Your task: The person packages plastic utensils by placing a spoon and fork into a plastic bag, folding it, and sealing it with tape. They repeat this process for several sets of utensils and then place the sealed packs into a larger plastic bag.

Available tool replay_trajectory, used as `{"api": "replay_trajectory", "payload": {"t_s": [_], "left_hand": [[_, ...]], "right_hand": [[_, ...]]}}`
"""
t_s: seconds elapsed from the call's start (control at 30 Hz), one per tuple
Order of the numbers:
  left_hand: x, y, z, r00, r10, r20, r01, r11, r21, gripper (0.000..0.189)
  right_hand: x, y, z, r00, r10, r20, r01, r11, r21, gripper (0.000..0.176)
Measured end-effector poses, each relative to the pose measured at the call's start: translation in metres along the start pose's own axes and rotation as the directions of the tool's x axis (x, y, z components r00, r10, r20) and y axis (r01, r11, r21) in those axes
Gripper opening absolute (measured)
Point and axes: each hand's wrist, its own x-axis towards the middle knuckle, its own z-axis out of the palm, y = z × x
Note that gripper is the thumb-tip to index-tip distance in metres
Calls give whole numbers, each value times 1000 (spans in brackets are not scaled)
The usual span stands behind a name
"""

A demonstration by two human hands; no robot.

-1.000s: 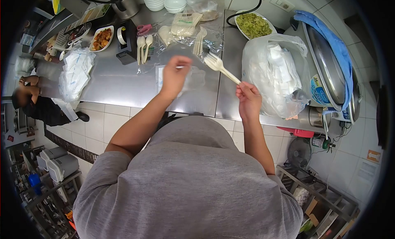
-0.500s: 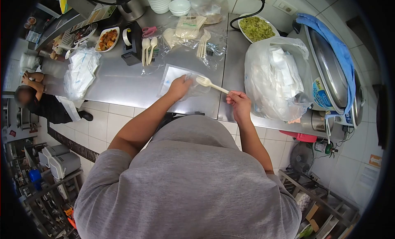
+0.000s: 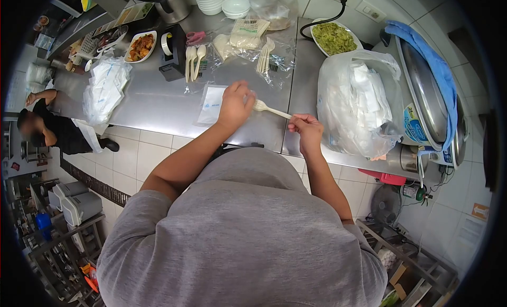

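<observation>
My right hand (image 3: 306, 129) pinches the handle end of a pale fork and spoon pair (image 3: 272, 110), whose heads point left toward my other hand. My left hand (image 3: 236, 104) is raised over a white packet (image 3: 212, 104) with small blue print, covering its right side; its fingers are curled and what they hold, if anything, is hidden. Beyond lie pale spoons (image 3: 195, 61) and pale forks (image 3: 265, 54) on clear plastic, with a wrapped stack of cutlery (image 3: 249, 32) between them.
A plastic bag of white packets (image 3: 362, 101) stands at right, before a lidded cooker (image 3: 422, 80). White packets (image 3: 107, 88) lie at left, near a tape dispenser (image 3: 171, 53) and a food dish (image 3: 141, 46). A co-worker (image 3: 63, 125) stands at far left.
My left hand has moved up and slightly right, and the packet's clear side no longer shows around it. The co-worker's arms have shifted. My right hand has barely moved.
</observation>
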Motion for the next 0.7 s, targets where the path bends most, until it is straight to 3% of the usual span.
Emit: {"api": "replay_trajectory", "payload": {"t_s": [0.07, 0.1, 0.17, 0.23, 0.3, 0.37, 0.47, 0.53, 0.63, 0.7], "left_hand": [[1, 1, 0, 989, -146, 26, 146, 937, -317, 18], [0, -4, 4, 989, -144, 26, 145, 936, -320, 18], [-4, -15, 11, 891, -431, 140, 424, 685, -592, 18], [-9, -15, 7, 896, -417, 153, 416, 667, -618, 17], [-14, -11, 6, 902, -394, 175, 408, 647, -644, 16], [-17, -2, 10, 989, -135, 61, 148, 931, -333, 14], [-15, 16, 12, 995, -36, 96, 61, 961, -270, 14], [-21, 19, 23, 986, -82, 142, 122, 946, -300, 11], [-24, 23, 31, 974, -142, 175, 217, 805, -552, 20], [-28, 16, 33, 966, -163, 199, 251, 773, -583, 19]], "right_hand": [[5, 10, -5, 1000, 5, -21, -6, 998, -60, 6], [7, 12, -4, 999, 10, -36, -14, 993, -118, 6], [7, 11, -9, 998, 11, -57, -12, 999, -31, 7], [5, 6, -4, 997, 23, -79, -19, 998, 59, 7], [5, 4, 5, 999, -5, -35, 3, 999, -44, 7], [7, 6, 15, 1000, 4, -25, -5, 999, -49, 7], [8, 9, 41, 999, 26, 25, -24, 998, -56, 8], [14, 15, 59, 997, 59, 48, -56, 996, -69, 11], [45, 52, 67, 992, 84, 95, -74, 992, -104, 11], [56, 61, 69, 989, 105, 105, -88, 985, -152, 12]]}}
